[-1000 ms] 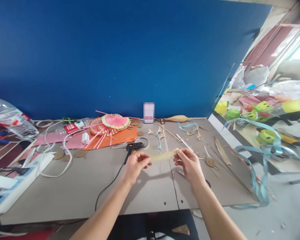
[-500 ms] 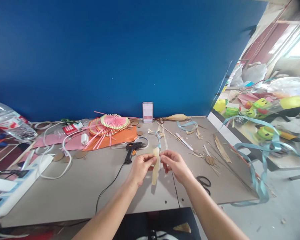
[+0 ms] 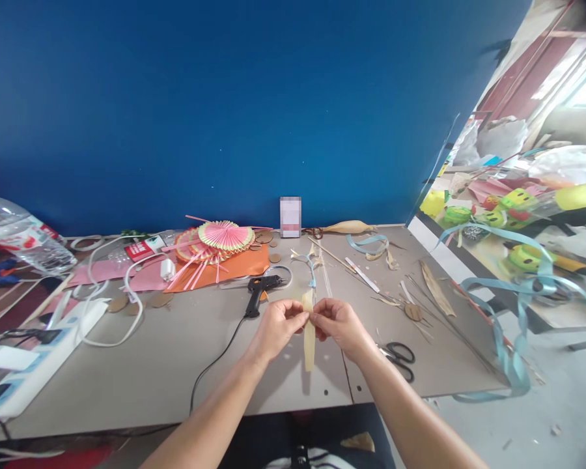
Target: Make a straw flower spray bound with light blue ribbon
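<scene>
My left hand (image 3: 277,327) and my right hand (image 3: 338,324) meet above the grey table (image 3: 141,374), fingers pinched together on the upper end of a pale yellow strip (image 3: 309,340), like dried leaf. The strip hangs straight down between the hands, its lower end near the table top. A black glue gun (image 3: 259,289) lies just beyond my left hand, its cord running toward me. Black scissors (image 3: 399,358) lie on the table right of my right wrist.
Pink folded paper fans (image 3: 219,238) sit on orange paper at the back. A plastic bottle (image 3: 22,238), white power strip (image 3: 27,361) and cable are at the left. Thin sticks, dried leaves and light blue ribbon (image 3: 515,332) are scattered at the right. A blue wall stands behind.
The strip was stretched level between my two hands. My hands have come together and the strip now hangs vertically from both pinches.
</scene>
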{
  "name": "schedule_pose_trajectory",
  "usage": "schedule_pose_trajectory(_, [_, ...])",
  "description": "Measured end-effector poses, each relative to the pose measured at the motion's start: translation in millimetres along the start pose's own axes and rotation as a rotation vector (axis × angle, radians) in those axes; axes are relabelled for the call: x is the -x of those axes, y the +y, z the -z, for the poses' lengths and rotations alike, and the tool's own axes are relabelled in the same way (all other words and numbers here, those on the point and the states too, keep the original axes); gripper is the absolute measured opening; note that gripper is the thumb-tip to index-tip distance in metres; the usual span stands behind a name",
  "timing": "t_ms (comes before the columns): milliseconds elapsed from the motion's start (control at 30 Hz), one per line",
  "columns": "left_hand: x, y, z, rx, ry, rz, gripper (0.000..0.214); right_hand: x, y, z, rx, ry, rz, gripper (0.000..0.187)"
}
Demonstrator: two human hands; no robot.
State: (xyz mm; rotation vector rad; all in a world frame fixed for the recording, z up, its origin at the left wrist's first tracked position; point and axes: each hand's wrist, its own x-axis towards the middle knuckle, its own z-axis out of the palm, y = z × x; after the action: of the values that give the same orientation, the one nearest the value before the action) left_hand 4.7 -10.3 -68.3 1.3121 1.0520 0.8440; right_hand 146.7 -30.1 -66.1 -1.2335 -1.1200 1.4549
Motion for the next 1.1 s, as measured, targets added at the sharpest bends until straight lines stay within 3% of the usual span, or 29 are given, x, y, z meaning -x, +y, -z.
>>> schedule_pose_trajectory(333, [-1, 6, -0.6, -0.011, -0.040, 0.014, 0.016, -1, 1, 4, 0.064, 0.018, -0.006, 0.008])
schedule_pose_trajectory(633, [-5, -3, -2.0, -0.024, -0.036, -0.025, 0.017, -2, 2, 4, 0.126, 0.036, 0.024, 0.006])
schedule_pose_trajectory(1100, [-3, 0, -2.7, -0.216, -0.022, -0.119, 0.016, -1, -3, -3, 0.139, 0.064, 0.030, 0.010])
